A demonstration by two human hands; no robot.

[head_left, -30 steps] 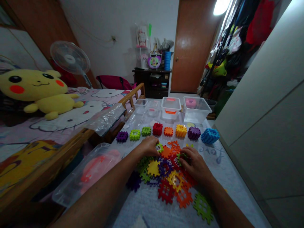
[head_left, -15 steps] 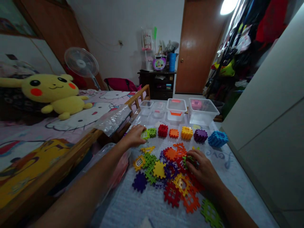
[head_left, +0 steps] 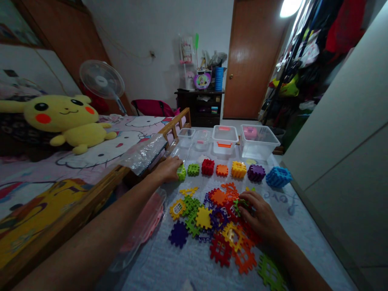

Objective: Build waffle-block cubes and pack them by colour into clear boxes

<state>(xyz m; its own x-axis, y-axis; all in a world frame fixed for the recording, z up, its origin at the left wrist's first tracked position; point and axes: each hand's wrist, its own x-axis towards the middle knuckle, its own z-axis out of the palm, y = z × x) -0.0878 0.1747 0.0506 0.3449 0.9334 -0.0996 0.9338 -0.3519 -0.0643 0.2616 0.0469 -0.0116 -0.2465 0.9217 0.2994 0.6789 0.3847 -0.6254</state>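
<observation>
**Seven block cubes (head_left: 238, 169) in a row above a loose heap of waffle pieces (head_left: 212, 226)**

Four clear plastic boxes (head_left: 202, 140) stand at the table's (head_left: 291, 238) far end, the largest (head_left: 259, 145) holding something pink (head_left: 250, 132). The left hand (head_left: 166, 169), half curled, grips the lime cube (head_left: 181, 173) at the row's left end. The right hand (head_left: 260, 218) clenches a green piece (head_left: 241, 205) in the heap.
</observation>
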